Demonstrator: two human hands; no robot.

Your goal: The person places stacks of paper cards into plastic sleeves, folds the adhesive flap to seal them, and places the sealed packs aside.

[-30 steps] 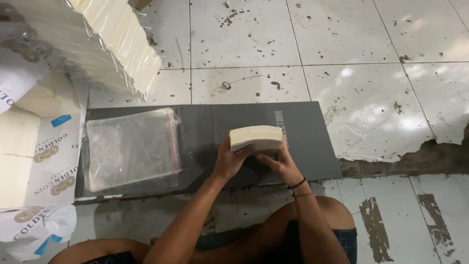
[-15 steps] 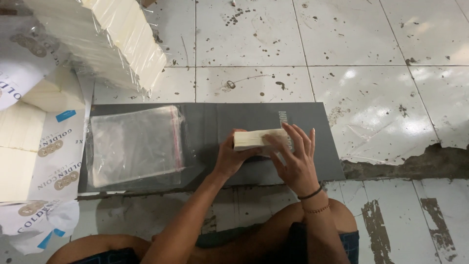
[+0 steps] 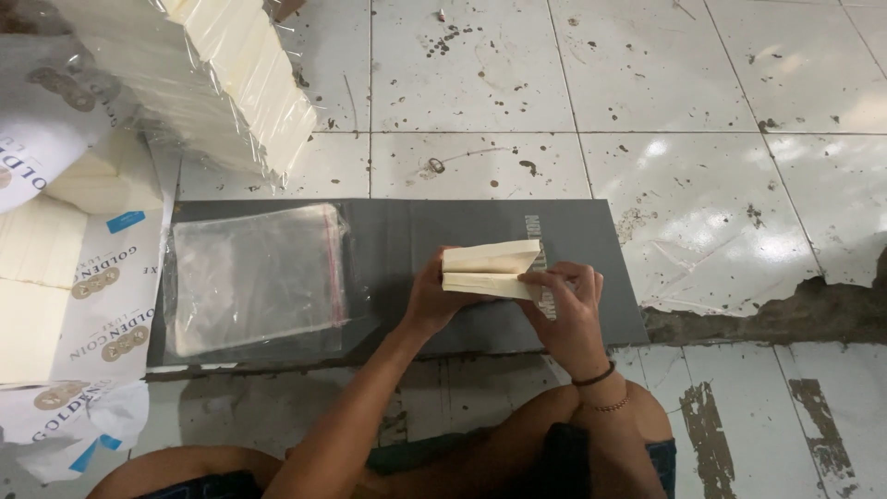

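Observation:
Both hands hold a small cream stack of paper sheets (image 3: pixel 490 268) just above a dark grey mat (image 3: pixel 610 296). My left hand (image 3: pixel 432 300) grips the stack's left end from below. My right hand (image 3: pixel 564 310) pinches its right end, fingers splitting the stack into an upper and a lower part with a gap between them. A pile of clear plastic bags (image 3: pixel 254 277) lies flat on the mat's left half, apart from both hands.
A large plastic-wrapped block of cream sheets (image 3: pixel 203 79) leans at the top left. Flat cream sheets on white printed wrappers (image 3: pixel 55 296) lie along the left edge. The floor is stained white tile, with broken tile (image 3: pixel 785 314) at the right. My knees show at the bottom.
The stack was held closed by both hands. My right hand slid over its right end, and the stack now gapes into two parts.

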